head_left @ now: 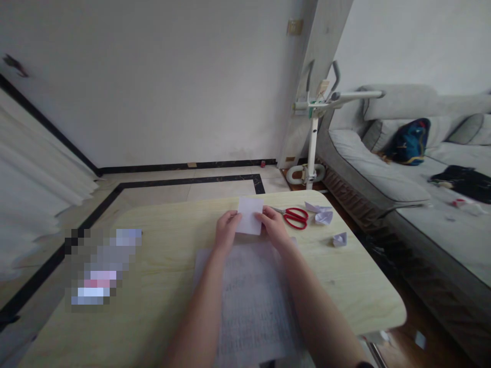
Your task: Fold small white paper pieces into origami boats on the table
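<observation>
Between my two hands is a small white rectangular sheet of paper, raised near the far side of the table. My left hand pinches its left edge, thumb in front. On the right edge, my right hand grips it the same way. Beneath my forearms lies a larger printed sheet, its text too blurred to read. Scissors with red handles rest just beyond my right hand, their blades partly hidden behind it. Folded white paper pieces sit to the right of the scissors, and another small folded paper lies closer.
The pale wooden table has rounded corners. A blurred-out patch covers something on its left. Beyond the right edge stand a grey sofa with a blue backpack and a white exercise frame. A white curtain hangs at left.
</observation>
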A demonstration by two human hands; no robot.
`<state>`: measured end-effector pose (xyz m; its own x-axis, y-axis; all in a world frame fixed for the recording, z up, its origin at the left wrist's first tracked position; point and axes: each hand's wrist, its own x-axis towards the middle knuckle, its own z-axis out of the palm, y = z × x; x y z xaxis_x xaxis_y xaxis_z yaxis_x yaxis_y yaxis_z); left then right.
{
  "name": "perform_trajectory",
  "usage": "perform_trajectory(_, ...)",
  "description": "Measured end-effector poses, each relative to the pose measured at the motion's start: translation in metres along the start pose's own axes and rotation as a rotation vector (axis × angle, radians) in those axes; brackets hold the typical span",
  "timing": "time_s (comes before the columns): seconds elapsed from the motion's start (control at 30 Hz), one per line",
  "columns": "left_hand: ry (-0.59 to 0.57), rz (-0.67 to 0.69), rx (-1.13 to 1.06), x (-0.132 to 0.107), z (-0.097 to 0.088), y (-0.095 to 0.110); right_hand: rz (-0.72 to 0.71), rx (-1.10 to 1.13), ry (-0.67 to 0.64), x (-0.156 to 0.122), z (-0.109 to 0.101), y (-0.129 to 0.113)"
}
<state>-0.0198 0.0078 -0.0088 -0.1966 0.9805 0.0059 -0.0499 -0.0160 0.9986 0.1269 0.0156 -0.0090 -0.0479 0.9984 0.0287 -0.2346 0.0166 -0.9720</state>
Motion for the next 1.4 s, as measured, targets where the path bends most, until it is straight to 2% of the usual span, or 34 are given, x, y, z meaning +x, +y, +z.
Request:
perform_trajectory(0.17, -0.018, -0.066, -0.209, 0.003, 0.002, -0.004, -0.105, -0.166, -0.029, -0.001, 0.001, -0.001)
perform_trajectory(0.37, -0.184, -0.155, -0.477, 0.004, 0.004, -0.002, -0.319, -0.437, 0.119, 0.001, 0.002, 0.005)
perform_trajectory(0.5, -0.161, -0.105, -0.455, 0.001, 0.003, -0.001, -0.401, -0.587, 0.086, -0.001, 0.004, 0.004)
perform_trajectory(0.77, -0.131, -0.164, -0.449, 0.001, 0.003, -0.001, -0.440, -0.622, 0.056, -0.004, 0.006, 0.004)
perform_trajectory(0.9, -0.118, -0.169, -0.416, 0.003, 0.002, -0.007, -0.425, -0.552, 0.030, -0.002, 0.004, 0.004)
perform_trajectory(1.1, -0.177, -0.117, -0.290, 0.001, 0.001, -0.008, -0.295, -0.386, 0.179, 0.000, 0.000, -0.001)
perform_trajectory(1.23, -0.224, -0.089, -0.258, -0.001, 0.001, -0.002, -0.259, -0.508, 0.085, -0.005, 0.006, -0.004)
perform_trajectory(1.3, -0.216, -0.090, -0.294, -0.003, 0.002, 0.001, -0.282, -0.552, 0.043, -0.007, 0.009, -0.004)
perform_trajectory(1.4, -0.179, -0.101, -0.377, -0.004, 0.003, 0.003, -0.302, -0.563, 0.048, -0.008, 0.012, -0.002)
